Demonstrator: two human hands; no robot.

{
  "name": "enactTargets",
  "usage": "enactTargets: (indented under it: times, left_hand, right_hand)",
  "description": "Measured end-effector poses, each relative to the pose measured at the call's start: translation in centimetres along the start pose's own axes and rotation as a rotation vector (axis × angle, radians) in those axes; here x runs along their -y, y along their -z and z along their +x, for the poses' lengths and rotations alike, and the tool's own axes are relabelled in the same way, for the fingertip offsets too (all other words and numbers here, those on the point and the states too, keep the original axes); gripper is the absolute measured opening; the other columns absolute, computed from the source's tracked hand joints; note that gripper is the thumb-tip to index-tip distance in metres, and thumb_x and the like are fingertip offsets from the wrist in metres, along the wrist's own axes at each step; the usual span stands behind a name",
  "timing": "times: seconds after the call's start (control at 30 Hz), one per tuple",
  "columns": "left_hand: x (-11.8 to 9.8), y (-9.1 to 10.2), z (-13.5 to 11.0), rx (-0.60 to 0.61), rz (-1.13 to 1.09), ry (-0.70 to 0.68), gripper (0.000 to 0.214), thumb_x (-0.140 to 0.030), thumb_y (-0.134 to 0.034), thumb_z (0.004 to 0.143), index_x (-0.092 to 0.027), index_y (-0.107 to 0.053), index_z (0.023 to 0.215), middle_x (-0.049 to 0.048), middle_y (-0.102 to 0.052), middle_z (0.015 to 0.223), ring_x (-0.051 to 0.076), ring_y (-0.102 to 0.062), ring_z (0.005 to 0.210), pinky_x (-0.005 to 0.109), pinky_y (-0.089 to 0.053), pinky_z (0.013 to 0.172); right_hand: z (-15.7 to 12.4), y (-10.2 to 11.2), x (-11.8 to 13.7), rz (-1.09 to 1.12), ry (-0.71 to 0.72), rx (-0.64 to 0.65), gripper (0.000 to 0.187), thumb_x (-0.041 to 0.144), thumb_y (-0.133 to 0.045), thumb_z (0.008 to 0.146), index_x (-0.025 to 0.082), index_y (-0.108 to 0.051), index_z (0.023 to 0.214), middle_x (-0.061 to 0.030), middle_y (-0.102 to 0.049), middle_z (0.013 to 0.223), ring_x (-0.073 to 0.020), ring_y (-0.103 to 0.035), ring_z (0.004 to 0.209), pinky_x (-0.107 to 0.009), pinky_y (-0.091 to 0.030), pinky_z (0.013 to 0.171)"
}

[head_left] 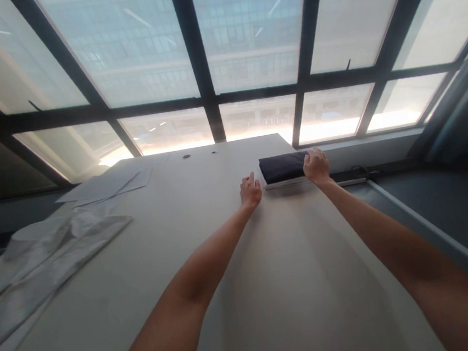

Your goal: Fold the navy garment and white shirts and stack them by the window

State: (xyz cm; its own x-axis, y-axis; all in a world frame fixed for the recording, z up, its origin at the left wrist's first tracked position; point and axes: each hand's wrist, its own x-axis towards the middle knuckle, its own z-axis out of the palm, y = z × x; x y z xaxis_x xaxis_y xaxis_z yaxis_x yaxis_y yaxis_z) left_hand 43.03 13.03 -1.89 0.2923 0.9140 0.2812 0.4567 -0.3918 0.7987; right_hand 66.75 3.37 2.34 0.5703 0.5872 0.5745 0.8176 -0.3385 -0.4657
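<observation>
A folded dark navy cloth [280, 166] lies on a thin white stack at the far right corner of the pale table [208, 255]. My right hand [316, 166] rests on the cloth's right end, fingers curled over it. My left hand [251, 190] lies on the table just left of the stack, fingers bent and close to its near left corner, holding nothing that I can see.
Clear plastic bags [47, 254] lie crumpled at the table's left edge. White paper sheets [106, 185] sit at the far left. Two small dark holes [186, 156] mark the far table edge. Large windows rise behind; a grey floor drops off on the right.
</observation>
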Motion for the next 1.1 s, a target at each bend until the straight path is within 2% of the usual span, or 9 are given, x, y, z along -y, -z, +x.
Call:
enactTargets:
  times: [0.1,0.23,0.3,0.43,0.57,0.8,0.97,1.1]
  left_hand:
    - [2.1,2.0,-2.1,0.022,0.090,-0.041,0.048,-0.024,-0.046,0.097,-0.017,-0.053,0.144,0.0167,-0.055,0.141,0.028,-0.047,0.135,0.038,-0.029,0.117]
    - [3.5,4.7,-4.1,0.075,0.206,-0.071,0.051,-0.022,-0.044,0.097,-0.013,-0.050,0.146,0.0182,-0.056,0.143,0.028,-0.048,0.136,0.038,-0.030,0.117]
    - [4.0,6.1,-5.0,0.100,0.261,-0.083,0.051,-0.021,-0.043,0.097,-0.014,-0.049,0.147,0.0182,-0.056,0.143,0.027,-0.049,0.135,0.038,-0.030,0.117]
    - [5.5,9.5,-7.3,0.121,0.370,-0.083,0.052,-0.022,-0.043,0.097,-0.013,-0.047,0.149,0.0200,-0.057,0.141,0.029,-0.048,0.136,0.045,-0.021,0.120]
    - [7.4,13.2,-9.5,0.139,0.436,-0.095,0.053,-0.024,-0.043,0.098,-0.017,-0.044,0.150,0.0179,-0.055,0.144,0.028,-0.044,0.139,0.048,-0.013,0.122]
    - [10.4,19.1,-11.5,0.087,0.532,-0.062,0.050,-0.024,-0.044,0.099,-0.016,-0.048,0.147,0.0182,-0.058,0.141,0.028,-0.048,0.136,0.046,-0.018,0.121]
    - [11.3,21.2,-12.8,0.122,0.561,-0.119,0.047,-0.022,-0.046,0.097,-0.015,-0.053,0.143,0.0177,-0.057,0.143,0.027,-0.048,0.136,0.045,-0.021,0.121]
    - [11.5,21.9,-13.6,0.156,0.551,-0.143,0.045,-0.020,-0.049,0.095,-0.018,-0.057,0.139,0.0144,-0.058,0.143,0.025,-0.050,0.135,0.040,-0.026,0.120]
  right_hand:
    - [-3.5,-0.2,3.4,-0.001,0.134,0.064,0.050,0.027,-0.031,0.099,0.010,-0.059,0.136,-0.0203,-0.044,0.153,-0.0310,-0.034,0.143,-0.051,-0.028,0.116]
    - [-10.2,-1.8,8.8,-0.054,0.313,0.183,0.051,0.028,-0.032,0.100,0.014,-0.053,0.145,-0.0145,-0.034,0.162,-0.0266,-0.021,0.152,-0.048,-0.017,0.121]
    - [-13.4,-3.0,11.5,-0.073,0.344,0.274,0.051,0.030,-0.033,0.100,0.017,-0.049,0.147,-0.0120,-0.028,0.165,-0.0253,-0.016,0.153,-0.047,-0.015,0.122]
    - [-17.8,-5.0,15.6,-0.093,0.286,0.497,0.056,0.039,-0.034,0.102,0.015,-0.045,0.151,-0.0170,-0.021,0.167,-0.0296,-0.016,0.154,-0.051,-0.020,0.119]
    - [-19.7,-5.9,18.4,-0.105,0.291,0.638,0.059,0.043,-0.031,0.102,0.013,-0.043,0.152,-0.0202,-0.021,0.166,-0.0319,-0.018,0.153,-0.056,-0.018,0.118]
    - [-22.5,-6.2,23.0,-0.082,0.344,0.685,0.062,0.046,-0.029,0.102,0.013,-0.039,0.154,-0.0208,-0.026,0.164,-0.0337,-0.020,0.152,-0.059,-0.012,0.119]
    - [-25.2,-6.0,25.7,-0.011,0.496,0.730,0.061,0.047,-0.028,0.103,0.017,-0.037,0.156,-0.0184,-0.026,0.165,-0.0328,-0.020,0.152,-0.058,-0.011,0.119]
    - [-26.0,-5.6,26.2,-0.002,0.533,0.721,0.059,0.045,-0.029,0.104,0.018,-0.038,0.155,-0.0174,-0.029,0.164,-0.0323,-0.023,0.151,-0.057,-0.014,0.119]
